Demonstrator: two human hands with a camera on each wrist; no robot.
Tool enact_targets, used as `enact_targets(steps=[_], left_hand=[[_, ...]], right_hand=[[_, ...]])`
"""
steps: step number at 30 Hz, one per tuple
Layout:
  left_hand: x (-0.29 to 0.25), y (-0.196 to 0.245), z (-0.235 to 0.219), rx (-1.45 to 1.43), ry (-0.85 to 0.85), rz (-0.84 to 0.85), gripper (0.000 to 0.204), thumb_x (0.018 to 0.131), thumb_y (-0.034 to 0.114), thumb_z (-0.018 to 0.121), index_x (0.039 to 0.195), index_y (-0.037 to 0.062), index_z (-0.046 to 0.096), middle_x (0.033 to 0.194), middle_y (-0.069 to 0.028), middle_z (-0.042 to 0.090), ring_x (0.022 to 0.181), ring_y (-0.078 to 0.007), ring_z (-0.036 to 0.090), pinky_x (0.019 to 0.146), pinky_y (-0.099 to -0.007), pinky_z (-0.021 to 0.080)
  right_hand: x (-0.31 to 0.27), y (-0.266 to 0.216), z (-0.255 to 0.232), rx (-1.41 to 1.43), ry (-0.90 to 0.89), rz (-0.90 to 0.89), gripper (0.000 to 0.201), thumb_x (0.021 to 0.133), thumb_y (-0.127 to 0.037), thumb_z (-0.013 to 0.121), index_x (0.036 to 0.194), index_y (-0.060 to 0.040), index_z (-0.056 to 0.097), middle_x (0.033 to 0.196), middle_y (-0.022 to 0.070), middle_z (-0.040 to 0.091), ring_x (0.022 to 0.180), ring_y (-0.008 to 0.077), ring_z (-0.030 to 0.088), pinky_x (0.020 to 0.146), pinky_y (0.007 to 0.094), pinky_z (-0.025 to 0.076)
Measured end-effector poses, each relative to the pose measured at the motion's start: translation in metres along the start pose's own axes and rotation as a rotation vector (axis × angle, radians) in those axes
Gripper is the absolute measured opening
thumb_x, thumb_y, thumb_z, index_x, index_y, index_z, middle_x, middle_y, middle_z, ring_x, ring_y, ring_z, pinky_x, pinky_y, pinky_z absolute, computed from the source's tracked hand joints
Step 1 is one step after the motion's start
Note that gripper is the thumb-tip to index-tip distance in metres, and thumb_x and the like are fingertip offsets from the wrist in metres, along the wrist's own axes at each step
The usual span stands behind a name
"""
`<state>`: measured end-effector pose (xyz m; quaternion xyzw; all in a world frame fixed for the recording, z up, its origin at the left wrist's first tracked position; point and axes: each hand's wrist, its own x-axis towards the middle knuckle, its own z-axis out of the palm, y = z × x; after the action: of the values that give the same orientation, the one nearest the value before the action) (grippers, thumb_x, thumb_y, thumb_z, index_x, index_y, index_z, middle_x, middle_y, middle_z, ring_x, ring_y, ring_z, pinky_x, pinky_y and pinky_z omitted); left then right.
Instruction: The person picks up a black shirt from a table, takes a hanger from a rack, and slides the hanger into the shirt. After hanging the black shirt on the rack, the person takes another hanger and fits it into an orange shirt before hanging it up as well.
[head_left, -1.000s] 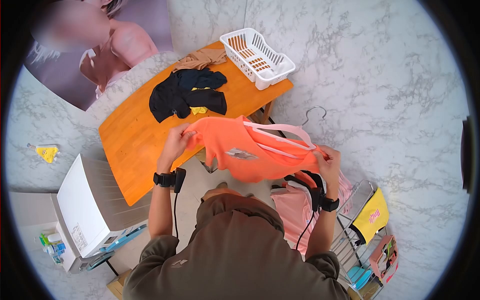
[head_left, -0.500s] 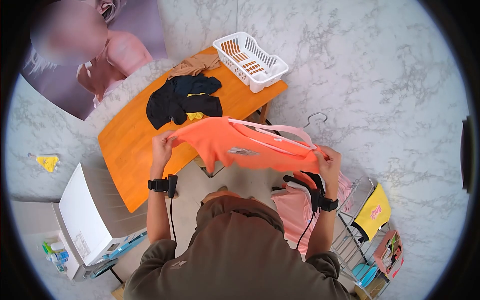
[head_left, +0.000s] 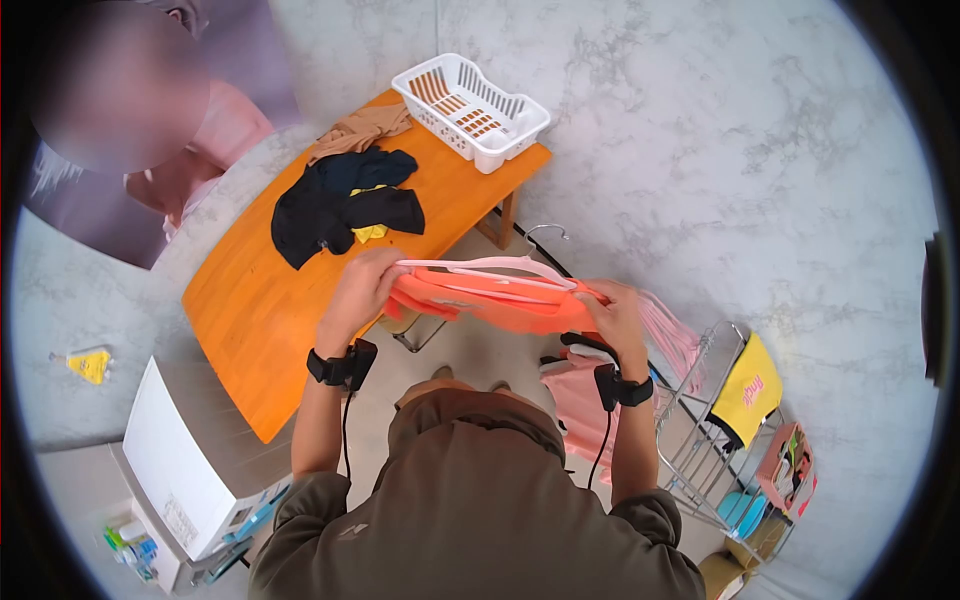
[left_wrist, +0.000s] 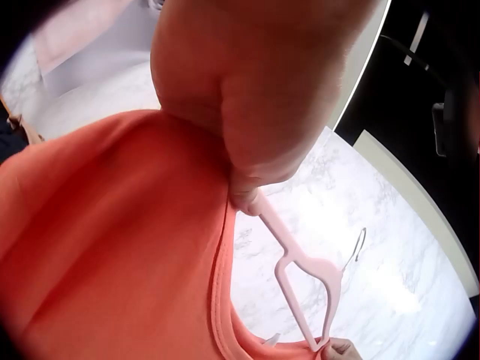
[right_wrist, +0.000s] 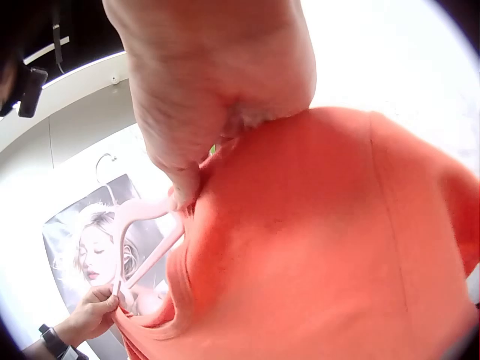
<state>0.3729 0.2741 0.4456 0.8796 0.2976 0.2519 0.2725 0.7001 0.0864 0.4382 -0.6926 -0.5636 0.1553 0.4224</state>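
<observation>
An orange shirt hangs on a pale pink hanger whose metal hook points up and away, held in front of the body. My left hand pinches the shirt's shoulder together with one end of the hanger. At the opposite shoulder, my right hand grips the cloth and the other hanger end. In the left wrist view the thumb presses on the hanger arm beside the neckline. The right wrist view shows the shirt draping below the hand, with the hanger arm under the fingertips.
Ahead stands a wooden table bearing dark clothes, a tan cloth and a white basket. Pink garments hang low near the right arm. A metal rack with a yellow cloth is at right, a white box at left.
The left hand has moved from the stretched-out cloth in to the hanger's end, and both hands are closer together. The hanger and its hook have shifted left, with the shirt bunched beneath.
</observation>
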Motion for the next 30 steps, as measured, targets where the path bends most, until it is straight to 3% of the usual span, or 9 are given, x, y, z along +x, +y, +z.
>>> enact_targets(steps=[6,8,9,12,15,17,24,26,30], left_hand=[[-0.004,-0.041,0.002,-0.178,0.113,-0.001,0.009,0.084,0.003,0.055,0.084,-0.0027,0.062,0.078,-0.0155,0.062,0.073,-0.0313,0.06,0.067,-0.0348,0.046],[-0.004,-0.049,-0.005,-0.209,0.09,-0.041,0.01,0.086,0.004,0.056,0.083,-0.0034,0.062,0.075,-0.013,0.062,0.069,-0.0247,0.06,0.064,-0.0315,0.045],[-0.003,-0.051,-0.008,-0.221,0.078,-0.032,0.01,0.086,0.004,0.056,0.083,-0.0034,0.062,0.075,-0.013,0.062,0.069,-0.0247,0.06,0.064,-0.0315,0.045],[-0.002,-0.066,-0.011,-0.23,-0.028,-0.104,0.011,0.086,0.005,0.056,0.084,-0.0033,0.062,0.075,-0.0121,0.062,0.068,-0.0224,0.059,0.064,-0.0301,0.045],[0.003,-0.088,-0.009,-0.274,0.07,-0.004,0.012,0.087,0.006,0.055,0.085,-0.0032,0.063,0.074,-0.0117,0.061,0.067,-0.0214,0.058,0.063,-0.029,0.044],[0.008,-0.099,-0.009,-0.305,0.084,-0.046,0.014,0.088,0.007,0.055,0.085,-0.0032,0.063,0.075,-0.012,0.061,0.068,-0.0218,0.058,0.064,-0.0287,0.043],[0.025,-0.115,0.012,-0.289,-0.001,-0.009,0.015,0.091,0.009,0.054,0.087,-0.0042,0.061,0.077,-0.0106,0.06,0.072,-0.0182,0.056,0.067,-0.0275,0.043],[0.032,-0.116,0.02,-0.252,0.001,0.006,0.016,0.092,0.008,0.053,0.088,-0.0054,0.059,0.077,-0.0093,0.059,0.071,-0.0154,0.054,0.067,-0.026,0.043],[0.055,-0.096,0.049,-0.111,0.017,0.042,0.014,0.091,0.012,0.055,0.087,-0.0006,0.061,0.077,-0.0136,0.058,0.073,-0.0293,0.054,0.069,-0.0346,0.042]], right_hand=[[-0.01,0.01,0.0,0.053,0.104,0.032,0.02,0.079,-0.006,0.068,0.098,-0.0006,0.068,0.086,0.0132,0.068,0.065,0.0247,0.063,0.065,0.0304,0.05],[-0.022,0.035,-0.003,0.005,0.036,0.288,0.02,0.08,-0.005,0.064,0.099,0.0013,0.067,0.079,0.0158,0.066,0.074,0.0225,0.063,0.071,0.0322,0.048],[-0.024,0.038,-0.002,-0.004,0.047,0.3,0.02,0.08,-0.005,0.064,0.099,0.0013,0.067,0.079,0.0158,0.066,0.074,0.0225,0.063,0.071,0.0322,0.048],[-0.03,0.046,0.003,-0.27,0.012,0.373,0.018,0.082,-0.006,0.061,0.096,0.0034,0.065,0.069,0.0194,0.059,0.062,0.0215,0.057,0.062,0.0337,0.046],[-0.037,0.054,0.007,-0.313,0.101,0.31,0.017,0.083,-0.008,0.06,0.093,0.005,0.064,0.062,0.0202,0.052,0.053,0.021,0.05,0.056,0.0346,0.042],[-0.045,0.063,0.006,-0.297,0.14,0.448,0.012,0.081,-0.005,0.059,0.088,0.0032,0.064,0.07,0.0255,0.055,0.062,0.0375,0.057,0.06,0.0372,0.045],[-0.082,0.102,0.024,-0.078,0.232,0.51,0.026,0.078,-0.006,0.063,0.102,0.003,0.065,0.085,0.0214,0.067,0.077,0.0332,0.065,0.073,0.0311,0.05],[-0.107,0.132,0.022,-0.027,0.305,0.558,0.04,0.079,-0.009,0.068,0.116,0.001,0.06,0.102,0.0157,0.067,0.089,0.0217,0.066,0.081,0.03,0.05],[-0.174,0.202,0.006,-0.329,0.252,0.66,0.056,0.074,-0.017,0.071,0.124,-0.0003,0.054,0.118,0.0195,0.061,0.11,0.0355,0.057,0.097,0.0385,0.044]])
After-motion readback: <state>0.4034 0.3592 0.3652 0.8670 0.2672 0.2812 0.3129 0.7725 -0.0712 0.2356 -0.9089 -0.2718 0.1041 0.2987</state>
